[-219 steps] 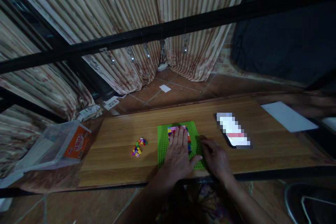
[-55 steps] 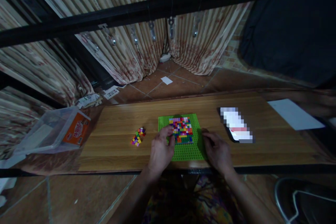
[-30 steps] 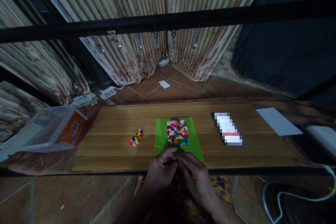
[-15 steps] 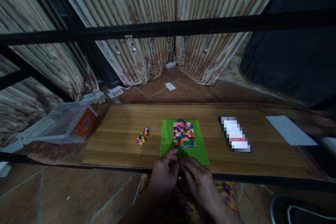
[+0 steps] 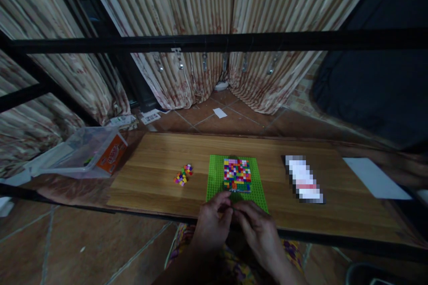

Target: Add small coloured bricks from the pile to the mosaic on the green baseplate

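Observation:
A green studded baseplate (image 5: pixel 260 182) lies on the wooden table, with a block of many-coloured small bricks (image 5: pixel 237 174) built up on it. At the plate's near edge my left hand (image 5: pixel 214 220) has its fingers curled, thumb and fingertips drawn together. My right hand (image 5: pixel 257 227) pinches right beside it, and the fingertips of both hands almost meet. Whatever lies between them is too small and dark to make out. Off to the left of the plate is a loose heap of small coloured bricks (image 5: pixel 183 175).
On the right, a phone with a blurred screen (image 5: pixel 305 179) lies on the table (image 5: pixel 160 147), and a white sheet (image 5: pixel 376 178) is farther right. A clear plastic box with an orange label (image 5: pixel 112 153) stands at the left end. A dark metal bar (image 5: pixel 200 42) runs across beyond the table.
The whole view has shifted and tilted slightly. My hands stay together at the plate's near edge, with only small finger movement; the bricks look the same.

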A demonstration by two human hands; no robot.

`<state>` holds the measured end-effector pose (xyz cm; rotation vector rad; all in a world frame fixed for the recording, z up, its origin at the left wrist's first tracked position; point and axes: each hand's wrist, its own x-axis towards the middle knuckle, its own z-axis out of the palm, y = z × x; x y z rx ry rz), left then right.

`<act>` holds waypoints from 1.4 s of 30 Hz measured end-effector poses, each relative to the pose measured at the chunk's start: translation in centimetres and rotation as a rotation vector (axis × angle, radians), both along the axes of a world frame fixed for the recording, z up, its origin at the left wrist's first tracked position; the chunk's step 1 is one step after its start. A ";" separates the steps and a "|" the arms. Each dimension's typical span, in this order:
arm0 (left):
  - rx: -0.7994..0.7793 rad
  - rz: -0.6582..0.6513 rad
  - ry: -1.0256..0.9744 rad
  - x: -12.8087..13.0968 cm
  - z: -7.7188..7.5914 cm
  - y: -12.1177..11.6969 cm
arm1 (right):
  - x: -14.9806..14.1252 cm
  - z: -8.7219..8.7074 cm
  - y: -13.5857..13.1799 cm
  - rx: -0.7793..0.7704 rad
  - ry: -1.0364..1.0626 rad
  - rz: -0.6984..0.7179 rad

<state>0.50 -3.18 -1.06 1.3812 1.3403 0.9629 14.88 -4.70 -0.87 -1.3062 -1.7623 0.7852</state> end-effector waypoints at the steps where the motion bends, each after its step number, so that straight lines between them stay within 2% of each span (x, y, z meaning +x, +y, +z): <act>1: 0.006 0.003 -0.003 0.1 -0.1 0.0 | 0.0 0.0 0.1 -0.003 0.008 -0.002; 6: 0.032 0.011 0.006 0.0 -0.3 0.7 | 0.5 0.0 1.0 0.018 0.022 -0.056; 9: 0.108 0.048 0.086 -0.5 -0.7 1.5 | 1.1 -0.4 2.3 0.047 0.016 -0.137; 13: 0.225 0.080 0.254 -1.5 -1.9 2.8 | 1.8 -1.1 4.7 0.096 0.002 -0.212; 20: 0.410 0.035 0.456 -2.2 -4.1 4.2 | 0.9 -2.3 7.3 0.258 -0.106 -0.310; 27: 0.453 0.042 0.531 -2.1 -5.2 4.3 | 0.3 -3.0 7.7 0.251 -0.137 -0.357; 42: 0.479 0.060 0.544 -2.0 -5.5 4.4 | -0.1 -2.8 8.0 0.208 -0.098 -0.366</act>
